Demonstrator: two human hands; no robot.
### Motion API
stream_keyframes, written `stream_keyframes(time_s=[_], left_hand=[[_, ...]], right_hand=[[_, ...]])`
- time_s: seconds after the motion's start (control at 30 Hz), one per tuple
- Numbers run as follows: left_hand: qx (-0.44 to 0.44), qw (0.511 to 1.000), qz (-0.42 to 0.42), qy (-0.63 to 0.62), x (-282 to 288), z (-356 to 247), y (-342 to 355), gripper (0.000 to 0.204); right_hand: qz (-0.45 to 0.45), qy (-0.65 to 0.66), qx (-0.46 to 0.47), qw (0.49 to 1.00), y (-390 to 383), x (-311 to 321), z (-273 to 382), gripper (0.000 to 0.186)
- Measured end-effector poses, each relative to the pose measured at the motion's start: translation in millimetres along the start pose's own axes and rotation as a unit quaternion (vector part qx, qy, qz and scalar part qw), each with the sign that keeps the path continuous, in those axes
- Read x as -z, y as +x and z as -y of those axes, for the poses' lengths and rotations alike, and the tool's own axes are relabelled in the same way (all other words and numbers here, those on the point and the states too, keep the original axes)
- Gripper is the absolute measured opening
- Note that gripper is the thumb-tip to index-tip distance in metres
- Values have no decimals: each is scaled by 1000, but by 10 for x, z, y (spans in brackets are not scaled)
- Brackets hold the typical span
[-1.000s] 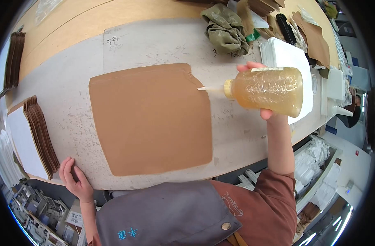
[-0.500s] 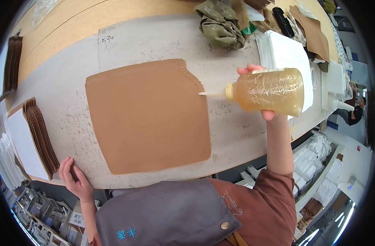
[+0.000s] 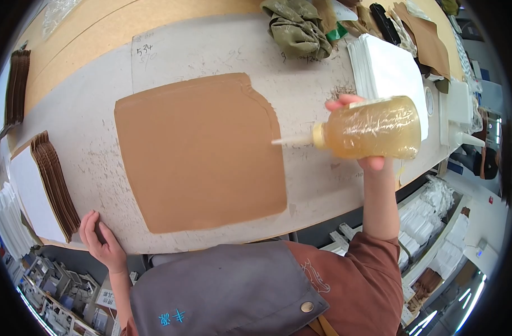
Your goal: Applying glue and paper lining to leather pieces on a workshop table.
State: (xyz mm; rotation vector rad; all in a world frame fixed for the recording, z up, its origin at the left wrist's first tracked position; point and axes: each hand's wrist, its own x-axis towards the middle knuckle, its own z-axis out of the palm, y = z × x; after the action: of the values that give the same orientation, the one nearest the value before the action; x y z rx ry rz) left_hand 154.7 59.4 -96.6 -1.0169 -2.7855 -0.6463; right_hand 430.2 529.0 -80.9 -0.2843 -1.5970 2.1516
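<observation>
1 right hand: grip wrapped around sideways bottle | left hand: grip slack, half-curled at table edge

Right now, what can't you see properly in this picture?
In the head view:
Most of the right hand: hidden behind the bottle.
Whether the nozzle touches the brown sheet: the overhead angle hides any gap.
Olive cloth: top cut off by the picture edge.

Amber bottle sideways, brown sheet flat

Wears gry apron w/ stud, brn shirt.
</observation>
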Motion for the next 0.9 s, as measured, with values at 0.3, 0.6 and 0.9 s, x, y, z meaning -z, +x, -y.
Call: stream_keyframes(time_s=[0.3, 0.6, 0.9], left_hand=[[-7, 1000, -4, 1, -16, 21, -10, 23], [-6, 1000, -6, -13, 3, 4, 4, 23], [-14, 1000, -5, -12, -20, 19, -11, 24]], right_hand=[[-81, -73, -2, 994, -11, -74, -42, 103], [-10, -52, 2, 999, -182, -44, -44, 103], [54, -8, 7, 998, -326, -69, -71, 103]])
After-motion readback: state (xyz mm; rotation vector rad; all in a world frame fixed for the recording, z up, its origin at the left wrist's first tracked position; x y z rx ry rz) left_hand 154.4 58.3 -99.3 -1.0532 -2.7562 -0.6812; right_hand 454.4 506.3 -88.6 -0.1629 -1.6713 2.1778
